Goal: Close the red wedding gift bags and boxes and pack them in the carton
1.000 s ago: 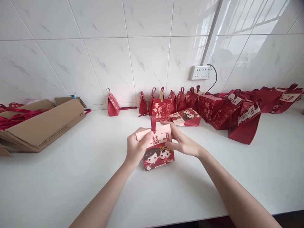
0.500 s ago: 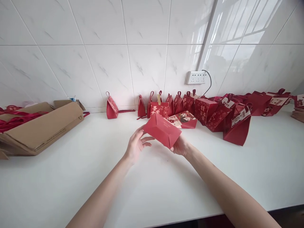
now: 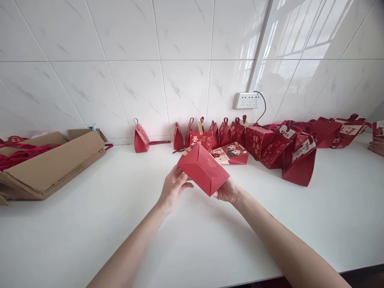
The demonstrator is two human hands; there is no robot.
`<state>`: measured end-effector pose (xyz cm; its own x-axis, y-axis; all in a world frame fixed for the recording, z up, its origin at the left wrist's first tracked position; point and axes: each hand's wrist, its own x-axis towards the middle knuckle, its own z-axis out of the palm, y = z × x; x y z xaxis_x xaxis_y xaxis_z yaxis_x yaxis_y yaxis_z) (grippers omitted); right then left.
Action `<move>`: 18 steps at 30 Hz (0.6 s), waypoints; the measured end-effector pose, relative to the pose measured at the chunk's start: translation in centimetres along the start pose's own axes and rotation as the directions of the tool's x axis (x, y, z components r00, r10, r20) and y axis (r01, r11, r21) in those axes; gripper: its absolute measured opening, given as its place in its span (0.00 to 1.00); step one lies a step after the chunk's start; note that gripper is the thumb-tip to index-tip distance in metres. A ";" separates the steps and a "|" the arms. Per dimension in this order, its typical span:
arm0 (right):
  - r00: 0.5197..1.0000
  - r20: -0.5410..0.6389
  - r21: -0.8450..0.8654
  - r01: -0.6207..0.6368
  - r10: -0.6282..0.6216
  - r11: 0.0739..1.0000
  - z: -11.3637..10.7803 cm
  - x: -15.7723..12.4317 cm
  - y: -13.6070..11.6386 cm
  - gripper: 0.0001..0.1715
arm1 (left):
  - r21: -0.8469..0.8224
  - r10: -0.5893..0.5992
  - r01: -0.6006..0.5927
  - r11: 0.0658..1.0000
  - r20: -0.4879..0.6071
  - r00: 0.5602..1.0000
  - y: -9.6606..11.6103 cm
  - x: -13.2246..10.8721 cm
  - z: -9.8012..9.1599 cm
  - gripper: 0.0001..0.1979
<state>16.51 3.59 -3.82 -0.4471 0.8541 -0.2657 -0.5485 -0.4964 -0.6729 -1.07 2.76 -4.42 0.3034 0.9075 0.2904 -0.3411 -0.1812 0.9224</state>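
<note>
A red paper gift box is held above the white table, tilted so its triangular side and an edge with small pale lettering face me. My right hand grips it from the right, with most of its fingers hidden behind the box. At the box's left side, my left hand has some fingers against it, partly out of sight, while others curl below. Just behind stand a red printed gift box with a pale tab and another box lying flat with cartoon figures.
A brown cardboard box with red ribbons stands at the left. Against the tiled wall is a lone red box. Several red boxes crowd the right side. A power strip is on the wall. Part of another person's hand shows far right.
The held gift box has come slightly lower and turned a little, showing its lettering more clearly. My left hand has closed in a little against its left side. The view has tilted slightly.
</note>
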 end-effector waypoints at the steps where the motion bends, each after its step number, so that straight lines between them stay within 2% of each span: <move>1: 0.999 -0.015 -0.026 0.030 -0.030 0.999 0.1 0.0 0.1 0.09 | -0.005 0.020 -0.020 1.000 -0.006 1.000 0.0 0.0 0.1 0.24; 5: 0.978 -0.131 -0.124 0.148 -0.164 0.981 0.8 0.2 0.8 0.14 | 0.018 0.058 -0.056 0.998 -0.112 0.992 -0.2 -0.2 0.9 0.28; 8: 0.966 -0.169 -0.109 0.182 -0.198 0.977 1.4 0.3 1.5 0.15 | 0.064 0.051 -0.042 0.997 -0.145 0.988 -0.6 -0.3 1.5 0.30; 11: 0.967 -0.153 -0.044 0.200 -0.204 0.979 1.7 0.5 2.0 0.12 | 0.111 0.043 -0.035 0.993 -0.065 0.997 -1.0 -0.6 1.9 0.36; 15: 0.981 -0.087 0.087 0.182 -0.174 0.979 1.2 0.5 2.0 0.11 | 0.246 0.058 -0.068 0.967 0.044 0.997 -1.4 -1.0 2.1 0.37; 18: 0.983 -0.035 0.090 0.184 -0.181 0.979 0.4 0.4 1.7 0.12 | 0.302 0.011 -0.058 0.952 0.154 0.988 -1.4 -1.2 2.0 0.26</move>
<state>15.12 3.05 -4.75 -0.3151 0.9349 -0.1636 -0.6823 -0.3430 -0.6456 0.82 1.22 -5.57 0.4328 0.8363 0.3366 -0.0735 -0.3394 0.9378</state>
